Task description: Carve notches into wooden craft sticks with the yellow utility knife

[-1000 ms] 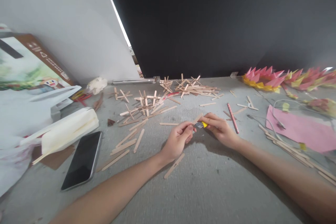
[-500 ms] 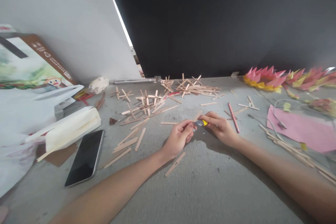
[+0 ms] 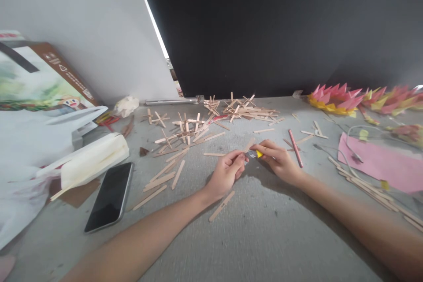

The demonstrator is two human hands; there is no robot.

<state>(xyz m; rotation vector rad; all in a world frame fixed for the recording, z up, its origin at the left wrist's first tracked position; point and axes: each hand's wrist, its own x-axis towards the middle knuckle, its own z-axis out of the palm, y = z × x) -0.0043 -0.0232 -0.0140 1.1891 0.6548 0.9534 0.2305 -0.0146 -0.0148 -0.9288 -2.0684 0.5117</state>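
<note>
In my right hand [image 3: 277, 161] is a small cutter knife [image 3: 254, 153] with a yellow body and grey metal front, pinched between thumb and fingers. The metal end points left, toward my left hand [image 3: 229, 169]. That hand is closed in a pinch beside the tip; what sits between its fingers is hidden. One wooden craft stick [image 3: 249, 144] shows just behind the knife, and I cannot tell whether it is touched. Below my left wrist lies a loose craft stick [image 3: 221, 206] with a dark slit in it.
Craft sticks, some joined in crosses [image 3: 187, 128], spread across the back. A phone [image 3: 109, 197], a plastic bag [image 3: 29, 154] and a printed box [image 3: 49, 75] stand left. A red pen [image 3: 295, 148], pink paper [image 3: 380, 163], a cable [image 3: 353, 152] and folded-paper crowns [image 3: 335, 99] lie right.
The whole view has shifted slightly to the right. Both hands keep nearly the same pose, with the knife's metal end still at my left fingertips.
</note>
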